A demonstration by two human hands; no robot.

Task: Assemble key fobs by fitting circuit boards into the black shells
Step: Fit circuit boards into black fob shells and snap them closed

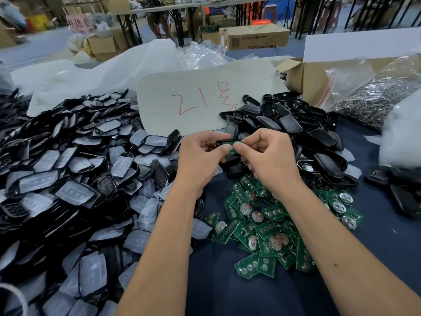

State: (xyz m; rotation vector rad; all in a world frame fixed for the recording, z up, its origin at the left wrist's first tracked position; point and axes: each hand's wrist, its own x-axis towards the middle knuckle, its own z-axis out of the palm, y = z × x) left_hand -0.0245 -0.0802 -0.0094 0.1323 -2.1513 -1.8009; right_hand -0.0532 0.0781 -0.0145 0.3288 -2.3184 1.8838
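A small assembly workshop or warehouse is shown: black shells (68,179) and green circuit boards (268,233) are heaped in bulk on a cloth-covered desk (227,293), while cardboard boxes (255,37) and folding tables (173,10) are seen behind.

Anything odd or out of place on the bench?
Nothing damaged or spilled. Both hands, left hand and right hand, hold a black shell with a green circuit board at it. Loose boards lie in an untidy heap below.
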